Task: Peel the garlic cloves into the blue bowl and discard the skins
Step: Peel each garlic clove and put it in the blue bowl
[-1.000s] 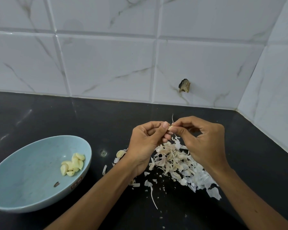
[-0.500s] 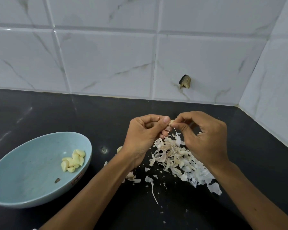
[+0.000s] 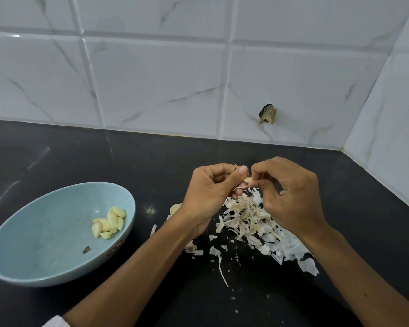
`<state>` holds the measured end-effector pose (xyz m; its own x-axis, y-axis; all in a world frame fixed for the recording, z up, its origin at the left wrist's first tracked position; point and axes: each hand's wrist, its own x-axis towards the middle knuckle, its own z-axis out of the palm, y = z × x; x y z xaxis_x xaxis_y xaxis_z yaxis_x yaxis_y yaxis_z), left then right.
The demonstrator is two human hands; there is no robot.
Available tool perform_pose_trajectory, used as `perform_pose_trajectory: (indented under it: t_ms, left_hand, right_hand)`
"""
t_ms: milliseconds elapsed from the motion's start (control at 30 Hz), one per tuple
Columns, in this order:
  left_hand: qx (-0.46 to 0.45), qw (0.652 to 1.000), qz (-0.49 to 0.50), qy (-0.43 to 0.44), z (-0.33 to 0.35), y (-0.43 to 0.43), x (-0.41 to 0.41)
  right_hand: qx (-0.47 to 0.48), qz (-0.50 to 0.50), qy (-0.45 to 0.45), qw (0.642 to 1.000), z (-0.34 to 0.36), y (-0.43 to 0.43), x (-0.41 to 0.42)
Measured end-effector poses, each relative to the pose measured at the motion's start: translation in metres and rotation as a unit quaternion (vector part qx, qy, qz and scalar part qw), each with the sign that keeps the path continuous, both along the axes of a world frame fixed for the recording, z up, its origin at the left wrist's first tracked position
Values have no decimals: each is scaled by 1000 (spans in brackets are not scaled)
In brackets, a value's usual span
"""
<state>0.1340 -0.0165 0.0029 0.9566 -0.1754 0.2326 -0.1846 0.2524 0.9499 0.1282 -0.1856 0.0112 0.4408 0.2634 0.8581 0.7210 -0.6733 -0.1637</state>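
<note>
Garlic clove (image 3: 247, 180) pinched by left hand (image 3: 210, 192), right hand (image 3: 291, 197), axis hidden

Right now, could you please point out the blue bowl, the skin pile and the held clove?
blue bowl (image 3: 40, 234), head view, bare inner wall.
skin pile (image 3: 249, 221), head view, middle of heap.
clove (image 3: 247, 180), head view, exposed pale tip.

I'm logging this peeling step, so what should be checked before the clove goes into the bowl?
1. Grip on the garlic clove: left hand and right hand both pinch it: ok.
2. Clove fully peeled: fingers hide most of it: cannot tell.
3. The blue bowl stands upright on the counter: ok.
4. Bowl contents: peeled cloves lie inside: ok.
5. Skins discarded: the skin pile lies on the counter: not ok.
</note>
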Motion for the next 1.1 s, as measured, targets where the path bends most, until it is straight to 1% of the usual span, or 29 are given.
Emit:
perform_pose_trajectory:
  t_ms: [233, 333, 433, 533, 633, 767, 800, 900, 1033, 1100]
  left_hand:
    - [-5, 1000, 19, 2, -5, -3, -1]
    - [-12, 1000, 28, 3, -6, -5, -2]
    - [-28, 999, 25, 14, -5, -8, -3]
    - [-57, 998, 16, 37, -5, -11, -5]
    - [-80, 995, 18, 65, -5, -14, -7]
    - [-188, 975, 20, 118, 3, -7, -2]
    - [-200, 972, 18, 121, 5, -4, 0]
    - [-213, 969, 8, 123, 8, -1, 1]
    - [-208, 971, -4, 120, 7, -3, -2]
    - [-200, 972, -9, 122, 6, -3, -2]
  right_hand:
    - [-57, -28, 21, 998, 0, 0, 0]
    - [-51, -37, 41, 997, 0, 0, 0]
    - [-25, -37, 56, 997, -1, 1, 1]
    - [-3, -40, 64, 997, -2, 4, 0]
    - [-13, -49, 58, 997, -3, 6, -1]
    - [-78, -42, 47, 995, -2, 11, -8]
    - [-74, -45, 48, 995, -1, 12, -8]
    - [-15, -45, 54, 997, -1, 7, -3]
    - [20, -47, 84, 995, 0, 1, -2]
    - [37, -56, 85, 994, 0, 0, -2]
